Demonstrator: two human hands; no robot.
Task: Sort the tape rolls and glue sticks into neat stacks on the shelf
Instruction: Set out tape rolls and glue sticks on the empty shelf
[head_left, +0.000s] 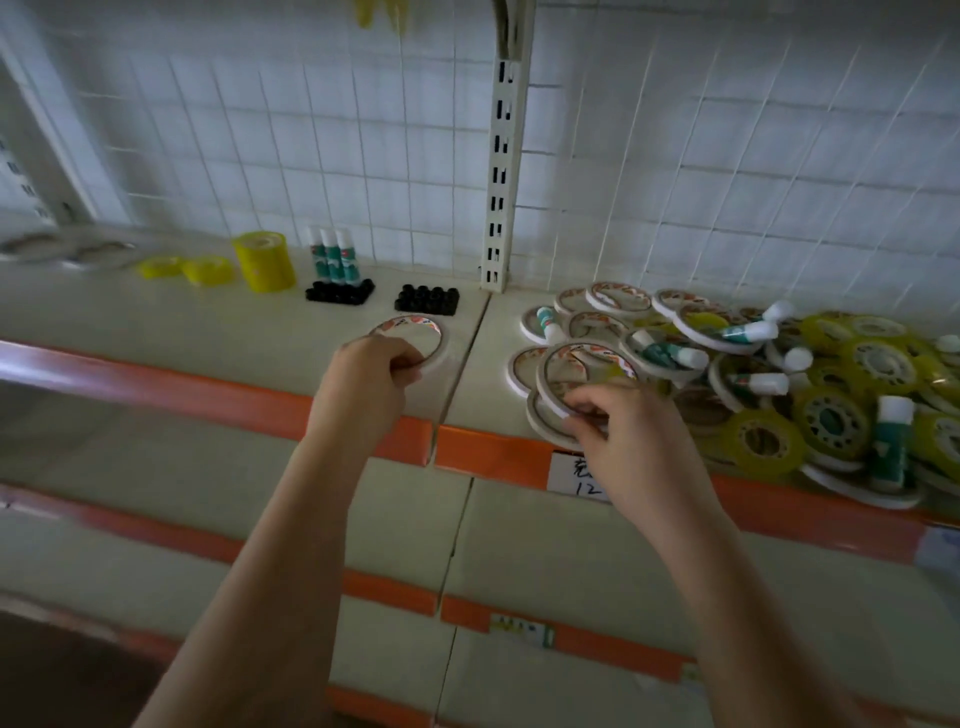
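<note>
My left hand (363, 379) grips the near rim of a flat white tape ring (415, 332) lying on the shelf (156, 317) left of the seam. With my right hand (618, 431) I pinch the near edge of another white tape ring (582, 364), tilted up from a mixed pile (779, 384) of white rings, yellow tape rolls and glue sticks. At the back left stand three upright glue sticks (332, 257), a tall stack of yellow tape (264, 261) and two low yellow rolls (187, 268).
Two clusters of black caps (384, 296) sit in front of the upright glue sticks. A slotted upright post (500, 171) and wire grid back the shelf. An orange front strip (260, 400) with a white price label (576, 473) edges it; lower shelves lie beneath.
</note>
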